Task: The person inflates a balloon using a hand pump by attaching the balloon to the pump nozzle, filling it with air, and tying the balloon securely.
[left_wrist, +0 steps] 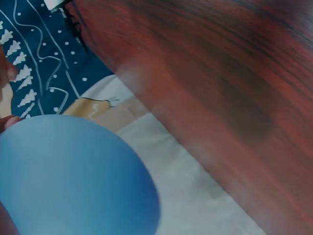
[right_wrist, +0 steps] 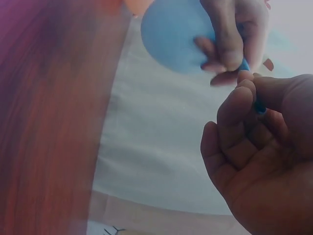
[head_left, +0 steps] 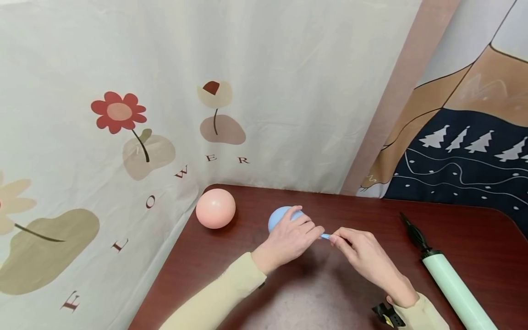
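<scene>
Nearest the person, two pale yellow sleeves [head_left: 218, 293] reach over the dark red worktop [head_left: 181, 270], with a black strap [head_left: 387, 315] at the right wrist. At lower right lies one pump [head_left: 459, 286], its pale green barrel cut off by the picture's edge and its black nozzle pointing away from the person.

The right hand [head_left: 367, 254] has its grip pinching the end of the blue balloon [head_left: 277, 216] between thumb and forefinger; the other fingers curl loosely. The left hand [head_left: 290, 236] has its grip pinching the same balloon at the neck [head_left: 325, 236], close to its round body. A short length of neck shows between the two hands. The balloon is held above the worktop, left of the pump and well apart from it. In the head view the left hand covers much of it; in the left wrist view it fills the lower left corner.

Farther off to the left, a pink balloon [head_left: 216, 208] rests near the worktop's far corner, making two balloons in all.

Behind stand a white cloth [head_left: 309, 91] with three printed flowers [head_left: 118, 111] and six letters [head_left: 150, 201], and a patterned cloth [head_left: 449, 178] showing at least four white trees [head_left: 435, 137].
</scene>
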{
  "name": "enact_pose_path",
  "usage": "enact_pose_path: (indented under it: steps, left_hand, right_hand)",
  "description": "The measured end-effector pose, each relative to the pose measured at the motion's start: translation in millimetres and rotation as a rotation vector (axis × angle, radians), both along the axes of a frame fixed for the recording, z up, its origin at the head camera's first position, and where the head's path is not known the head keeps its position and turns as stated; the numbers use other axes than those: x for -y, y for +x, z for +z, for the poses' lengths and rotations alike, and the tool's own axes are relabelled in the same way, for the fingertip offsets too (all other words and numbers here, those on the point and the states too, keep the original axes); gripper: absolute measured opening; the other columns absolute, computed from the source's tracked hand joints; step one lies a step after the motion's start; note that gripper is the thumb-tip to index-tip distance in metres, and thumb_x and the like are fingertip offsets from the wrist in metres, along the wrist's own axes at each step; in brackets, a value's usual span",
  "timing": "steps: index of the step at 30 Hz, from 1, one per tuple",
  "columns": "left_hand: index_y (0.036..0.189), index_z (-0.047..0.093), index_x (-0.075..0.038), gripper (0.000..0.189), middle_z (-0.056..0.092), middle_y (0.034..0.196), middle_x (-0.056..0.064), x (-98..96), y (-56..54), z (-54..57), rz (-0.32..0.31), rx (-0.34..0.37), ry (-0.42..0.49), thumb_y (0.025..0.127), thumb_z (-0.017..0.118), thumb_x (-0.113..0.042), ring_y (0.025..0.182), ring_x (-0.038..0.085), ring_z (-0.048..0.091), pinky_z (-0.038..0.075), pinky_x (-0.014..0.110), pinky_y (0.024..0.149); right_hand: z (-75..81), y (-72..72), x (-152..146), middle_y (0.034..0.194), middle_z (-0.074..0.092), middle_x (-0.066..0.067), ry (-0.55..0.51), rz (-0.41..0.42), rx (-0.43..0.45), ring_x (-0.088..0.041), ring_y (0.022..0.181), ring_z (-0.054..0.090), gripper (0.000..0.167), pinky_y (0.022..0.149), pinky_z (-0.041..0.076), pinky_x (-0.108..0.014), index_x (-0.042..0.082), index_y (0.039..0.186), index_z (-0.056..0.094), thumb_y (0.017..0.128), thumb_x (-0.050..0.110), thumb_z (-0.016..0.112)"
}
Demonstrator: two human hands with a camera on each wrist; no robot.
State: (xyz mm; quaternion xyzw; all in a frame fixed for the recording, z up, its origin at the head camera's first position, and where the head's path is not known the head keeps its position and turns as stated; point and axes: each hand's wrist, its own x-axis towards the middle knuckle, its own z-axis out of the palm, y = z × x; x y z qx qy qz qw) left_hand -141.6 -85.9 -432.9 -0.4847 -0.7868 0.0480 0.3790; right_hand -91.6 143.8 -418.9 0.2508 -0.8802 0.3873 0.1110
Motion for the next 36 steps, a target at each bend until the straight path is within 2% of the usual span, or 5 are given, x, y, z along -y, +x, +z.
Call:
enact_pose_path:
  steps: [5,17,24,31,36]
  left_hand:
    - [0.086,0.069,-0.021,0.039,0.063,0.072,-0.011,8.3,-8.0,-4.2,-0.065,-0.07,0.091,0.11,0.047,-0.043,0.08,0.011,0.063,0.054,0.046,0.096]
    - [0.086,0.069,-0.02,0.031,0.061,0.069,-0.01,20.6,-17.6,4.3,-0.129,-0.159,0.168,0.107,0.057,-0.039,0.079,0.011,0.064,0.055,0.047,0.091]
    - [0.089,0.07,-0.019,0.027,0.062,0.072,-0.01,25.4,-20.6,5.5,-0.139,-0.062,0.189,0.107,0.059,-0.035,0.085,0.01,0.065,0.052,0.05,0.097]
    - [0.09,0.071,-0.018,0.017,0.063,0.072,-0.01,24.6,-20.3,8.7,-0.167,-0.074,0.193,0.1,0.07,-0.031,0.084,0.011,0.065,0.051,0.051,0.097]
    - [0.094,0.072,-0.02,0.014,0.067,0.073,-0.012,19.9,-15.2,10.3,-0.096,0.027,0.183,0.102,0.068,-0.03,0.083,0.009,0.067,0.048,0.052,0.104]
  right_hand:
    - [2.8,6.4,-5.7,0.072,0.048,0.019,-0.007,-0.004,-0.004,0.002,0.059,0.043,0.022,0.051,0.04,-0.02,0.031,0.087,0.066,0.098,0.012,0.072]
    - [10.9,22.4,-23.8,0.069,0.046,0.022,-0.001,-0.015,-0.012,0.002,0.059,0.042,0.028,0.049,0.039,-0.02,0.034,0.088,0.063,0.096,0.009,0.073]
    - [18.5,29.3,-33.1,0.075,0.049,0.021,0.026,0.0,-0.009,0.002,0.063,0.046,0.031,0.052,0.041,-0.019,0.033,0.092,0.061,0.097,0.004,0.071]
    - [24.6,38.1,-40.0,0.08,0.052,0.022,0.046,-0.001,-0.014,0.002,0.067,0.049,0.033,0.056,0.042,-0.019,0.037,0.093,0.06,0.097,0.005,0.071]
    - [26.9,36.6,-44.0,0.083,0.051,0.023,0.087,-0.005,-0.106,0.003,0.07,0.048,0.036,0.059,0.039,-0.014,0.038,0.094,0.06,0.094,0.004,0.073]
